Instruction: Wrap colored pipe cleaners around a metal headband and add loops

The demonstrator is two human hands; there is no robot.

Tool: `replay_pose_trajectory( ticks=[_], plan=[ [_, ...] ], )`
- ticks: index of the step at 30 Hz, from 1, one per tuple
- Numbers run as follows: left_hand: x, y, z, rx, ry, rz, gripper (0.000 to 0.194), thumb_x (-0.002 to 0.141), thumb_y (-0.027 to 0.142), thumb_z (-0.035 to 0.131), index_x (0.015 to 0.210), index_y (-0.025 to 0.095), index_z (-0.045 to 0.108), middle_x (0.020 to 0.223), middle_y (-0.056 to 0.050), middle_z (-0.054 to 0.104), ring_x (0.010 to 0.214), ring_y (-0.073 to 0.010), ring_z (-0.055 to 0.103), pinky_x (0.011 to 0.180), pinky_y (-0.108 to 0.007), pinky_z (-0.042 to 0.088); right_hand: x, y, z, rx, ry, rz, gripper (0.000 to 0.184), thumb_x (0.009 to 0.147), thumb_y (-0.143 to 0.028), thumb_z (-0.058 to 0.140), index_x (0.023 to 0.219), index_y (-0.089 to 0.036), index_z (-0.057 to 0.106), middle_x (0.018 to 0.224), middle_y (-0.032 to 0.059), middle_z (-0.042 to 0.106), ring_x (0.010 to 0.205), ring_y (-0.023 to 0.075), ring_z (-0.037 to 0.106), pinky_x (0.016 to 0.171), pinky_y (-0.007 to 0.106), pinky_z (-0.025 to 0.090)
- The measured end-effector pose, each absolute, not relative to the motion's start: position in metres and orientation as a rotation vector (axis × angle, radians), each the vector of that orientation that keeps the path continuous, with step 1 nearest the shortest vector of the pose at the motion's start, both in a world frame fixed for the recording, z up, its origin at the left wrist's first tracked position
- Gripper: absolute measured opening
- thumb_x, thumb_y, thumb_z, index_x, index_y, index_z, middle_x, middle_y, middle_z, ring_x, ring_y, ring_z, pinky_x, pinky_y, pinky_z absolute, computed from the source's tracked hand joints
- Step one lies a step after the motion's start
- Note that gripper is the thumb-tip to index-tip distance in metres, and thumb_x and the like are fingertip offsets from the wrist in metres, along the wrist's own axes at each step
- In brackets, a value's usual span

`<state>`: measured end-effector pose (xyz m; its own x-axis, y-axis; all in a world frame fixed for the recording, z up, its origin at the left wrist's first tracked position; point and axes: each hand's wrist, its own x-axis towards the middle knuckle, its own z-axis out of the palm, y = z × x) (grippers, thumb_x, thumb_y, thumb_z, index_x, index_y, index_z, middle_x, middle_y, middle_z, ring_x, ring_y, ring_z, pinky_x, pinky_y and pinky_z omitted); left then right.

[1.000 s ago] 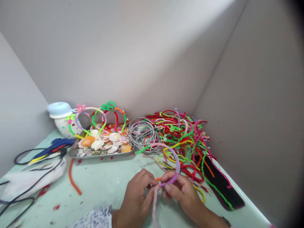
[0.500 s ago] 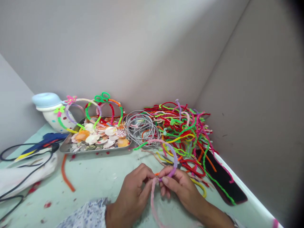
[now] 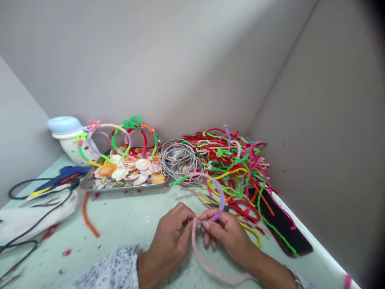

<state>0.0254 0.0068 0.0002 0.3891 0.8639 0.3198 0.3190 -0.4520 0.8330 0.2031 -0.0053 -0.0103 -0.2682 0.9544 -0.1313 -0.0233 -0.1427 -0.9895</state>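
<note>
A curved band (image 3: 221, 194), wrapped in green, pink and purple pipe cleaner, rises in an arc from between my hands. My right hand (image 3: 224, 228) pinches its purple end. My left hand (image 3: 174, 233) is closed at the fingertips on a pale pink pipe cleaner (image 3: 200, 261), right beside the purple end. The pink length loops down and passes toward my right wrist. A bit of orange shows between the fingertips of both hands; how it is joined there is hidden. The band's green tip lies near the coil of grey wire (image 3: 180, 160).
A metal tray (image 3: 123, 189) holds seashells, with several wrapped hoops (image 3: 144, 136) standing in it. Heaped pipe cleaners (image 3: 228, 156) lie at the back right, near red-handled scissors (image 3: 248, 212) and a black phone-like slab (image 3: 279, 224). A blue glue gun (image 3: 63, 174) and cable lie left.
The view has shifted slightly, moving the tray rightward in the picture. The pink pipe cleaner now swings out into a wider loop toward the right. Both hands keep their pinch.
</note>
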Motion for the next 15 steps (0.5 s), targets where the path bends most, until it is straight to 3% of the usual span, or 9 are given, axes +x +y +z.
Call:
replay_pose_trajectory(
  ticks=[15],
  plan=[
    [0.0257, 0.0076, -0.0075, 1.867, 1.083, 0.987, 0.017, 0.088, 0.025, 0.05, 0.074, 0.017, 0.056, 0.072, 0.0, 0.054, 0.065, -0.0124, 0.05, 0.058, -0.023, 0.037, 0.2003, -0.007, -0.0021, -1.281, -1.428, 1.475, 0.032, 0.082, -0.042, 0.057, 0.092, -0.012, 0.061, 0.06, 0.0017, 0.062, 0.05, 0.0109, 0.052, 0.048, 0.022, 0.041]
  ],
)
